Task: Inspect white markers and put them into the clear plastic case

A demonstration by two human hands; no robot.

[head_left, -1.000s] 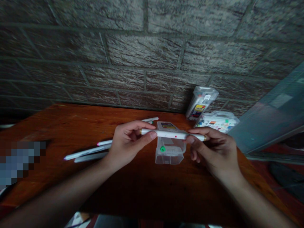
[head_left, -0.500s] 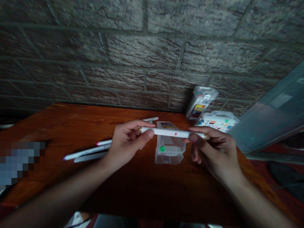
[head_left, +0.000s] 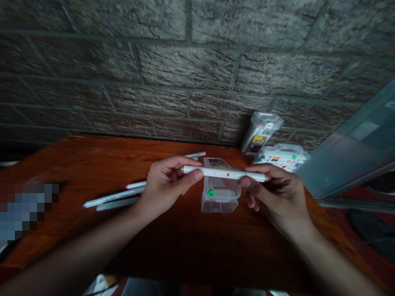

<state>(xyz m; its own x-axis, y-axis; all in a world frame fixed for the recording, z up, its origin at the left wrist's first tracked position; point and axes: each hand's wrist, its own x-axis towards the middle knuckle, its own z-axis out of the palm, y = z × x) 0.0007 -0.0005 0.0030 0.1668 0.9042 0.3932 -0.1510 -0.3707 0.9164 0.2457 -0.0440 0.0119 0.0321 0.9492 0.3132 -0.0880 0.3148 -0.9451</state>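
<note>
A white marker (head_left: 216, 172) spans the space between two hands above the worktop (head_left: 197, 246).

Nearest, the left hand (head_left: 168, 179) pinches the marker's left end between thumb and fingers, and the right hand (head_left: 277, 189) pinches it toward the right end, so its middle, with a small red mark, lies bare between them. Beyond and below the marker sits a clear open case (head_left: 220, 201) with a green-ended marker (head_left: 211, 193) in it; loose markers (head_left: 114, 198) lie beside the left hand. Farther back, two filled cases (head_left: 261, 133) stand near the stone wall (head_left: 197, 70).
</note>
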